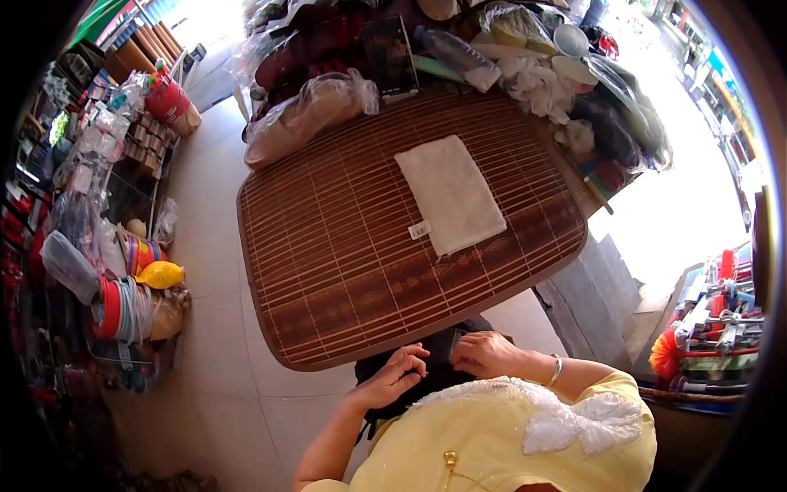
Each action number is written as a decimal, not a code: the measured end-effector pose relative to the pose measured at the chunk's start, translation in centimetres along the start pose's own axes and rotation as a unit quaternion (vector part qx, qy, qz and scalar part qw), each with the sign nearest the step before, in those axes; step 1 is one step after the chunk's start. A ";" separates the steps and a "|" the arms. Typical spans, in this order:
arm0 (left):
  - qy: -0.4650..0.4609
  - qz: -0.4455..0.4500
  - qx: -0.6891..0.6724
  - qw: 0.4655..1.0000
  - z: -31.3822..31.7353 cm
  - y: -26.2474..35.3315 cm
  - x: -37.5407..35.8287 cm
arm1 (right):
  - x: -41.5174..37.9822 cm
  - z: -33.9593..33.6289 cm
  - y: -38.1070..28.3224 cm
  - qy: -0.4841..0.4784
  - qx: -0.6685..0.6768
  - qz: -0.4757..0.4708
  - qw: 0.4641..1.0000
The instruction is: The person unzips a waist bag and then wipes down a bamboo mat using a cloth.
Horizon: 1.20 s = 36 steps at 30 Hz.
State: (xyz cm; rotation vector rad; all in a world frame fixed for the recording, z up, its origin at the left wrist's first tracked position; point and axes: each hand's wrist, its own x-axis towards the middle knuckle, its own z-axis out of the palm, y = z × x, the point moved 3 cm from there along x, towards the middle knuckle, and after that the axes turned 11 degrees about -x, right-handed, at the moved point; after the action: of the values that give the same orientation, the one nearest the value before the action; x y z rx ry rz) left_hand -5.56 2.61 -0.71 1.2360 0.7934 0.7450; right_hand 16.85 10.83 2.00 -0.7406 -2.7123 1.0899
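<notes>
Over my lap at the table's near edge, a black bag-like item (pixel 442 366) lies partly hidden by my hands and yellow top. My left hand (pixel 395 379) is at its left side, fingers loosely bent, thumb and fingertips apart, with nothing visible between them. Bent down onto the item's upper right part, the fingers of my right hand (pixel 489 354) close on its dark surface. Beyond both hands, a folded white cloth (pixel 452 195) with a small tag lies flat on a brown bamboo mat (pixel 344 246) covering the table.
Plastic-wrapped goods (pixel 307 115), a clear bottle (pixel 457 54) and white cups (pixel 574 72) crowd the table's far side. Shelves of wares line the left, with a yellow item (pixel 161 275) sticking out. An orange brush (pixel 665 355) stands among goods on the right.
</notes>
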 end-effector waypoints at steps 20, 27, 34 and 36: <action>0.053 -0.006 -0.039 0.998 0.1 2.5 0.9 | -0.9 -2.1 -0.6 0.033 0.004 -0.012 0.999; 0.114 -0.015 0.012 0.993 0.3 2.1 -1.2 | -0.7 -2.0 0.1 0.032 0.020 -0.012 0.999; 0.202 -0.103 0.378 0.898 3.9 3.6 -5.7 | -0.6 -1.9 0.4 0.017 0.034 0.022 0.999; 0.220 -0.102 0.381 0.892 4.6 3.7 -5.7 | -0.4 -1.7 0.4 0.014 0.041 0.024 0.999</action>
State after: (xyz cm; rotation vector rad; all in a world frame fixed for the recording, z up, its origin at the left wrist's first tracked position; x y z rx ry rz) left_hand -4.94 -3.85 4.28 1.6597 1.6746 0.5512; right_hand 17.84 12.01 3.00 -0.8063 -2.6227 1.1830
